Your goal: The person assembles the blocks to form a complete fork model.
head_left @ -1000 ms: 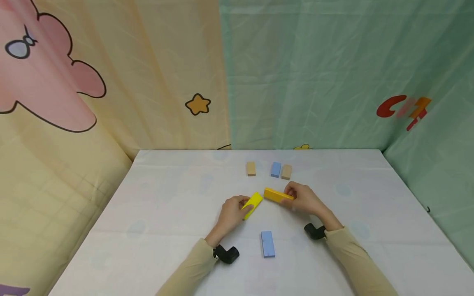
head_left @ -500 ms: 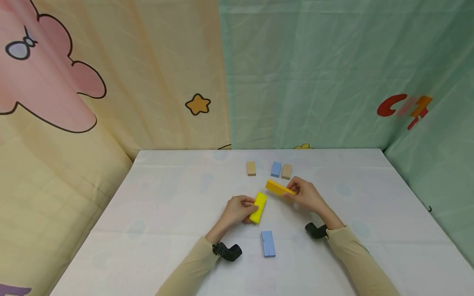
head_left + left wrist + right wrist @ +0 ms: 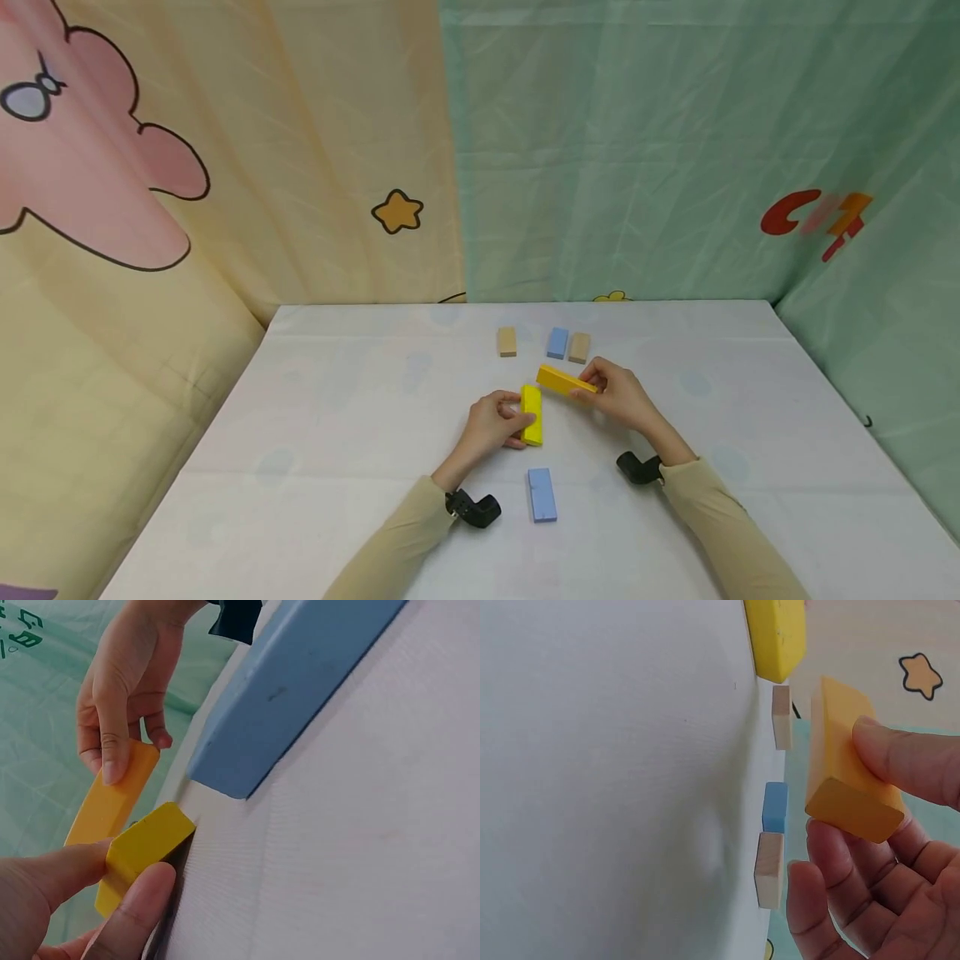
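My left hand [image 3: 491, 427] pinches a bright yellow block [image 3: 532, 415] between thumb and fingers, its long side pointing away from me. In the left wrist view the thumb lies along one face of that yellow block [image 3: 146, 844]. To the right, my right hand [image 3: 617, 393] holds an orange-yellow block [image 3: 564, 381] by its right end, thumb on one face and fingers on the other. The right wrist view shows this orange-yellow block [image 3: 851, 765] raised off the table. Its left end is close to the far end of the yellow block.
A blue block [image 3: 542, 495] lies on the white table [image 3: 300, 500] nearer me, between the forearms. Farther back lie a tan block [image 3: 507, 342], a smaller blue block [image 3: 557, 342] and another tan block [image 3: 579, 347]. Printed curtains [image 3: 615, 150] stand behind the table.
My left hand has moved right with the yellow block and turned it from slanting to nearly straight ahead. The right hand has lifted the orange-yellow block slightly farther back, then stayed about still.
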### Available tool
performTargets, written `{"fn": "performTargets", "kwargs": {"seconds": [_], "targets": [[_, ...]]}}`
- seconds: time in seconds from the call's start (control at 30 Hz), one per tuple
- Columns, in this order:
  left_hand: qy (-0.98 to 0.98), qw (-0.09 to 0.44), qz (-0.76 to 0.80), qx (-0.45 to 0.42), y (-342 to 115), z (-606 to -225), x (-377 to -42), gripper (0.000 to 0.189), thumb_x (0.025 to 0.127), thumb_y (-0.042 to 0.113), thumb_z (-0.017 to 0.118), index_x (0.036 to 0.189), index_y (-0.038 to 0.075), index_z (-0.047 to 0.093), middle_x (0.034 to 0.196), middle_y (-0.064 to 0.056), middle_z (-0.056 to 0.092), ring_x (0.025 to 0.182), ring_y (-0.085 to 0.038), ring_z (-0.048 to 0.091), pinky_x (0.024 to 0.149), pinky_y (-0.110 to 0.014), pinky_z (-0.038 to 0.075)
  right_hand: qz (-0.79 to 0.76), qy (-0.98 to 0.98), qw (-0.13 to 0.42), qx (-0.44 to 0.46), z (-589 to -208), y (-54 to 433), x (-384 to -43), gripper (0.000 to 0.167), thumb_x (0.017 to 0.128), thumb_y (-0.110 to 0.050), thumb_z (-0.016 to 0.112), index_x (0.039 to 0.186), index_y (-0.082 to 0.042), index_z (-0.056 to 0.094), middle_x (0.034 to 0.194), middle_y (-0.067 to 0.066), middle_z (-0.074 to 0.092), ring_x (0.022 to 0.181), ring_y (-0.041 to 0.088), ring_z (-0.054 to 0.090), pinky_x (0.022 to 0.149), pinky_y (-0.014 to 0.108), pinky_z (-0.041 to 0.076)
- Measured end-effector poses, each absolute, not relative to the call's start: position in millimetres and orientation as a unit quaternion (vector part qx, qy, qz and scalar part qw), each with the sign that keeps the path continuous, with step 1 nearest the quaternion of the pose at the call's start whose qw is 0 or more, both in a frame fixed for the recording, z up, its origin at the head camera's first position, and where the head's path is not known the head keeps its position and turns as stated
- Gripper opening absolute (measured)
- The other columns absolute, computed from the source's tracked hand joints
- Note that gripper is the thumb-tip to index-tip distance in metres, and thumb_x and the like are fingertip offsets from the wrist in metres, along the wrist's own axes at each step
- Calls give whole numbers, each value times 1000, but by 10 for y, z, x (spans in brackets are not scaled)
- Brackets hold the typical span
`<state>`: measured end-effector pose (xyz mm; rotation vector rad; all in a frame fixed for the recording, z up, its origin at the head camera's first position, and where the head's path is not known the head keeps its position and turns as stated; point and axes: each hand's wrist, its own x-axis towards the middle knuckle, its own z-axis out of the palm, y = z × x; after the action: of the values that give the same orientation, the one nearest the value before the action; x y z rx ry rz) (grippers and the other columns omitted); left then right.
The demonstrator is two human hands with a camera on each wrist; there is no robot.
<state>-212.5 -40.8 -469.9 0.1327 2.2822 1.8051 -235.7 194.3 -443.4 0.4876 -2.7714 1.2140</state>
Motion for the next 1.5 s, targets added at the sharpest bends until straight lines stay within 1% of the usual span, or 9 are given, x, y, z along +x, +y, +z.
{"fn": "performTargets", "kwargs": {"seconds": [0.2,0.53,0.8,0.9,1.0,1.13,1.27,1.33,1.5], "targets": [[793,85,600,63,-426,-4716,-2126,56,82,12,75,129,-4,48,71,-6,63,51,-19,64,49,-30,52,394,-904,44,159,-4428,1920,-2367,24,80,-16,78,90,-6,58,80,2,60,68,18,48,60,30,41],[805,62,585,76,-412,-4750,-2114,45,82,12,75,120,-3,56,68,-4,62,48,-16,62,48,-31,52,393,-905,48,153,-4415,1908,-2345,23,80,-14,78,90,-5,59,83,4,61,69,18,50,62,32,44],[790,70,605,73,-415,-4748,-2119,39,82,10,75,115,-5,59,72,-5,62,51,-16,63,50,-31,53,397,-905,51,146,-4444,1919,-2354,24,80,-14,78,91,-5,59,84,5,62,71,19,52,63,32,45],[793,61,599,86,-420,-4750,-2127,38,81,8,75,113,-5,60,74,-5,65,53,-15,63,51,-30,53,399,-904,52,146,-4450,1925,-2355,24,80,-15,78,91,-5,59,85,5,62,71,19,51,63,32,44],[817,27,563,122,-438,-4744,-2139,38,78,10,78,110,-3,63,82,-5,66,61,-12,64,56,-26,53,400,-904,50,145,-4452,1929,-2358,24,80,-15,77,92,-5,59,85,5,62,71,19,51,63,33,44],[848,-6,492,194,-486,-4723,-2148,42,74,17,83,110,1,66,101,-7,63,84,-15,63,73,-22,50,399,-904,49,142,-4459,1932,-2371,25,81,-17,77,92,-5,59,85,5,62,71,19,51,63,33,44],[860,17,431,273,-560,-4723,-2156,48,74,25,83,115,7,66,122,-5,58,111,-20,55,92,-27,43,398,-905,48,142,-4471,1930,-2384,25,81,-18,77,92,-5,59,85,4,61,71,19,50,63,32,43],[862,30,407,301,-591,-4730,-2162,49,74,26,83,117,9,66,129,-4,55,120,-20,50,99,-30,38,399,-905,49,143,-4477,1928,-2387,25,81,-18,77,92,-5,59,85,4,61,71,19,50,63,32,43],[859,28,390,330,-607,-4780,-2171,43,79,23,79,117,10,66,133,-2,53,126,-18,44,104,-33,31,400,-904,52,143,-4486,1929,-2383,25,81,-17,77,92,-5,59,85,4,61,70,19,49,61,31,43]]}}
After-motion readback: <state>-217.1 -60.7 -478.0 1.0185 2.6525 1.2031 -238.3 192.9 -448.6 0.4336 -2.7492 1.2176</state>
